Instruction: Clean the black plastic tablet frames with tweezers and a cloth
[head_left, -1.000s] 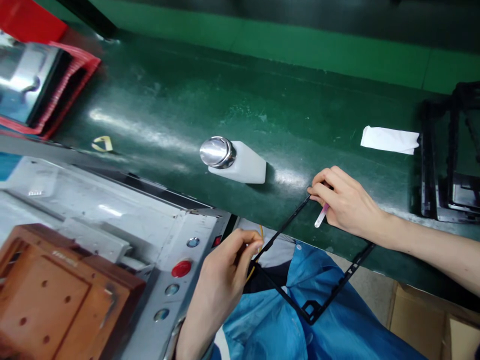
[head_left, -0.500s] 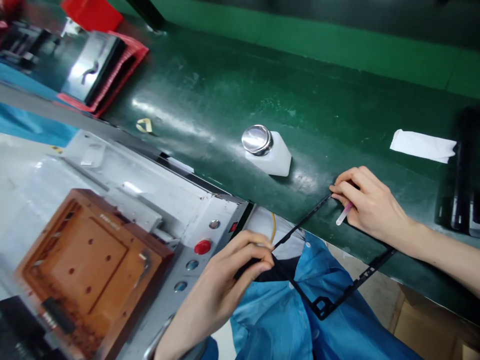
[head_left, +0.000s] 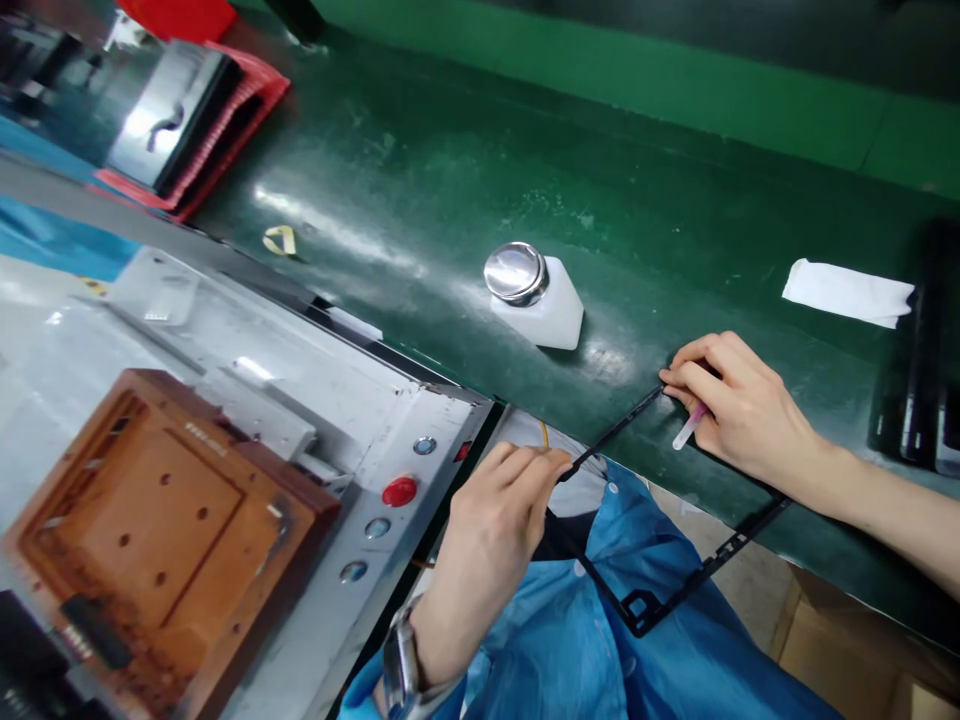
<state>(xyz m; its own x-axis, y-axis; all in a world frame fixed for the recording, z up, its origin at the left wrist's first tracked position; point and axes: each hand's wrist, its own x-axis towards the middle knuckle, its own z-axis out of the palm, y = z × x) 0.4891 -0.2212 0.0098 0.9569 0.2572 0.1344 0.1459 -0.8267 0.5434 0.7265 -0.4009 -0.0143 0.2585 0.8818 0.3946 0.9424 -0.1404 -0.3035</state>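
Observation:
A thin black rectangular frame (head_left: 675, 585) is held over my blue-clad lap at the near edge of the green belt (head_left: 450, 190). My left hand (head_left: 491, 540) is closed on the frame's near-left side, fingers curled over it, a watch on the wrist. My right hand (head_left: 739, 410) pinches the frame's far corner on the belt and also holds a small pink-tipped white swab (head_left: 686, 428) between its fingers.
A white dispenser bottle with a shiny metal cap (head_left: 534, 292) stands on the belt. A white cloth (head_left: 846, 292) lies at right beside black frames (head_left: 919, 400). A grey machine with a red button (head_left: 399, 491) and brown fixture (head_left: 161, 520) sits left. A red tray (head_left: 187, 120) lies far left.
The view swung left, bringing the brown fixture further in. My left hand slid along the frame and turned palm-down. The right hand stayed at the frame's far corner.

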